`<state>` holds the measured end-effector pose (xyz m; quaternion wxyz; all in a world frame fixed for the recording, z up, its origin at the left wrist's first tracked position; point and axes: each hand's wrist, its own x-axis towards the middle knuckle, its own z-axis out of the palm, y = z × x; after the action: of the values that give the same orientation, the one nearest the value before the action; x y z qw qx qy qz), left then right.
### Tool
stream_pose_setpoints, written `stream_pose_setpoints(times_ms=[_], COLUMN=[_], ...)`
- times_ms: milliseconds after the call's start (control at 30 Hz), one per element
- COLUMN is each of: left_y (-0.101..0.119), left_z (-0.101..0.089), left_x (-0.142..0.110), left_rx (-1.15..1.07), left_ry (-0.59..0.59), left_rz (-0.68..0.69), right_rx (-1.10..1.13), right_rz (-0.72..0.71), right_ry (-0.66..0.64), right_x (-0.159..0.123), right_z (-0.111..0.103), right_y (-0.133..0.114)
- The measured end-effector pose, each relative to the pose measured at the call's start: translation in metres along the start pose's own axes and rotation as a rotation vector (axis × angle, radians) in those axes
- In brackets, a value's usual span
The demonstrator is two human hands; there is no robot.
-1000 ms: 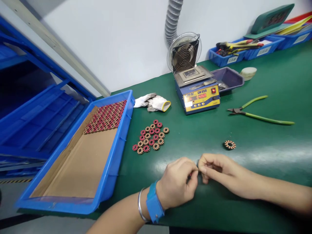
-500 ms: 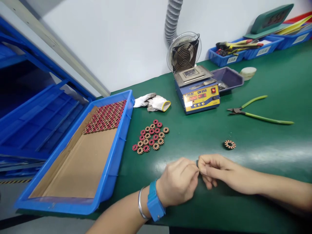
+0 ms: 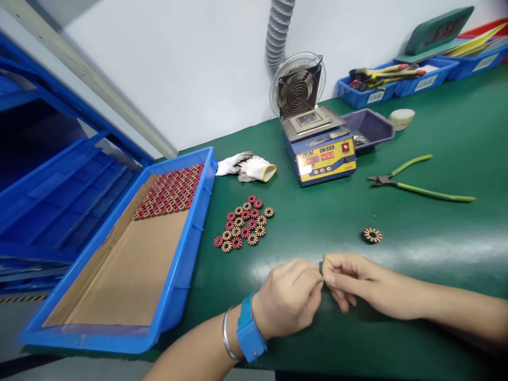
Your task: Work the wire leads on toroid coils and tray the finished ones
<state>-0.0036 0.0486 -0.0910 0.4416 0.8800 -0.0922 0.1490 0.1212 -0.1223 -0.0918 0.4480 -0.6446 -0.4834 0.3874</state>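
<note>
My left hand (image 3: 289,296), with a blue strap (image 3: 251,329) and a silver bangle at its wrist, is closed with fingertips pinched together. My right hand (image 3: 357,283) pinches too, its thumb against the forefinger. Their fingertips meet over the green bench, and the small thing between them is almost wholly hidden; only a dark edge shows. Just beyond my right hand lies a single wound toroidal coil (image 3: 373,235) with copper-coloured and black stripes. A cluster of similar red or copper coils (image 3: 245,232) rests left of centre, beyond my left hand.
On the left stands a blue tray (image 3: 198,211), lined with cardboard and partly filled with rows of coils. White gloves (image 3: 257,168) lie beside it. Behind are a solder pot (image 3: 323,153) with a fan, a purple tray (image 3: 375,127) and tool bins (image 3: 365,95). Green-handled cutters (image 3: 432,193) lie right.
The view has shifted slightly. Both hands keep nearly the same pinched pose, fingertips together; the coils and tools stay in place.
</note>
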Motion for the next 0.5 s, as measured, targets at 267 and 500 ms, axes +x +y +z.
stream_pose_setpoints(times_ms=[267, 500], left_y=[0.005, -0.005], left_z=[-0.003, -0.011], left_x=[0.014, 0.020], left_rx=[-0.792, -0.727], left_ry=[-0.210, -0.056], left_rz=[-0.798, -0.773], right_rx=[-0.793, -0.470], right_rz=[-0.612, -0.460], right_ry=[0.241, 0.439], right_x=[0.000, -0.003], right_z=[-0.002, -0.019], right_y=[0.009, 0.002])
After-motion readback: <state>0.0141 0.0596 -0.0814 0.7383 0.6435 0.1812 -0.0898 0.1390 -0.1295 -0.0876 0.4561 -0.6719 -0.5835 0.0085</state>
